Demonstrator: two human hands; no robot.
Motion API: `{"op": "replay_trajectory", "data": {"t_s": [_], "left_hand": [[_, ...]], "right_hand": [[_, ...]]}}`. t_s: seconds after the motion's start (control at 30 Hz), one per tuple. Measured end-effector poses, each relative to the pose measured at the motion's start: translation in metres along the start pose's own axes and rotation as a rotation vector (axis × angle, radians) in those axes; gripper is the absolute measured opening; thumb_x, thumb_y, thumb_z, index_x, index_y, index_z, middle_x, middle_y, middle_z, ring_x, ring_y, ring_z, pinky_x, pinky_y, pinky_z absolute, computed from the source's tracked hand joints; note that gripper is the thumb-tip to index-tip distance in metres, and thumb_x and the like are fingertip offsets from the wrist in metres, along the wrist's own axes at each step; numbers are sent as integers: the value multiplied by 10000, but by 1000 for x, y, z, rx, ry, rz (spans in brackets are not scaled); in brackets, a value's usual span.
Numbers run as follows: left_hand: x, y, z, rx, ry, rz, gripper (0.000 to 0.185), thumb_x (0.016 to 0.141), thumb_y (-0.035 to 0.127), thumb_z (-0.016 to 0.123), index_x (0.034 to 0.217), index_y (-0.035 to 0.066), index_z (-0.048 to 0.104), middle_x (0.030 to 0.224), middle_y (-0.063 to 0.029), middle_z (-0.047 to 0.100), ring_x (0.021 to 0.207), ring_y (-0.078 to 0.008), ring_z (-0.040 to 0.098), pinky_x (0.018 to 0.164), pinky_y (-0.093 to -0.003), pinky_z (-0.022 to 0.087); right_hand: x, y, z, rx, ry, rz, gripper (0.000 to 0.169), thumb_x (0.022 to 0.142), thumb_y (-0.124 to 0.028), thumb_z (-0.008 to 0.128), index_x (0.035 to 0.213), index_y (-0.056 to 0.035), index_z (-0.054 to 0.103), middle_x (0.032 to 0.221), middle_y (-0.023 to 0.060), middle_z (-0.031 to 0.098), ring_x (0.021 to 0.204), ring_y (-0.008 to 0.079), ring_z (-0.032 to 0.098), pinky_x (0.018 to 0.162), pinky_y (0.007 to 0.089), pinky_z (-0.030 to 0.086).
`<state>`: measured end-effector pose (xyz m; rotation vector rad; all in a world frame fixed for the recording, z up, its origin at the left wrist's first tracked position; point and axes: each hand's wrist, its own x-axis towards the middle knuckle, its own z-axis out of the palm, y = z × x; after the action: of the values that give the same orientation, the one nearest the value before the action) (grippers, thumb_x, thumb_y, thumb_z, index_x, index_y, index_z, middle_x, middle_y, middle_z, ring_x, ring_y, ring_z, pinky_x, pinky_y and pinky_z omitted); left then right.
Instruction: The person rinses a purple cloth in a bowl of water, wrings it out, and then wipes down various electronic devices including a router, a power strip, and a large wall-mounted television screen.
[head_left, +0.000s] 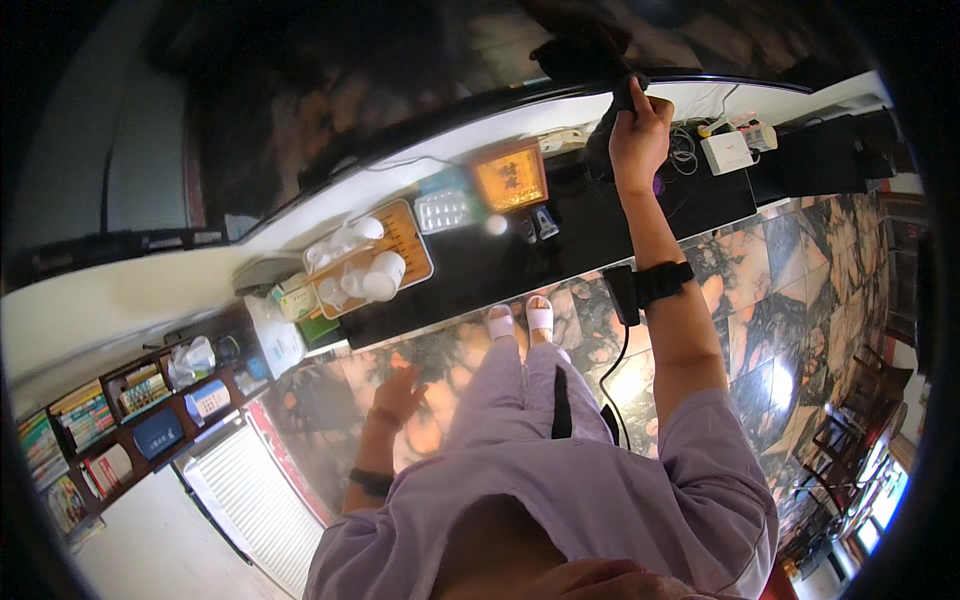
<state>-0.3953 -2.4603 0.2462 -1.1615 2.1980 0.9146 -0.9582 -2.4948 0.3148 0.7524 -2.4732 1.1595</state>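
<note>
My right hand (643, 135) is raised to the lower edge of a large glossy black screen, a television by its look (390, 97). Its fingers are closed on a soft-looking black item (602, 146), possibly a cloth, which hangs down beside the hand. Part of that item merges with the dark screen and its reflection, so its full shape is unclear. Low at my side, over the floor, my left hand (400, 394) holds nothing, its fingers apart.
Below the screen, a black cabinet top (480, 262) carries a wooden tray (418, 251) with white cups, a gold-coloured box (511, 176), a white router (727, 153) and coiled cables (682, 150). Bookshelves (112, 427) stand left. Wooden chairs (847, 442) are far right.
</note>
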Motion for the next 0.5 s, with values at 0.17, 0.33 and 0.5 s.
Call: {"op": "replay_trajectory", "data": {"t_s": [0.17,0.33,0.5], "left_hand": [[-11,-27,5,18,39,-12,414,945,272,646,1320,109,581,1208,-101,673,1097,-282,660,919,-423,531],[-23,-60,0,-66,74,-35,406,940,269,650,1314,126,589,1198,-92,676,1080,-289,663,905,-424,538],[-50,-146,-1,-51,61,18,428,936,268,660,1327,112,582,1187,-97,678,1083,-297,661,923,-426,534]], "right_hand": [[-39,-46,16,58,-18,-46,412,861,-68,623,1249,-158,726,1041,100,574,927,331,629,750,427,528],[-86,-105,36,68,-3,-97,402,874,-85,635,1262,-154,713,1052,103,576,937,338,628,768,433,528],[-140,-171,60,66,-39,-75,415,865,-88,632,1269,-147,708,1075,99,580,941,344,631,775,440,529]]}}
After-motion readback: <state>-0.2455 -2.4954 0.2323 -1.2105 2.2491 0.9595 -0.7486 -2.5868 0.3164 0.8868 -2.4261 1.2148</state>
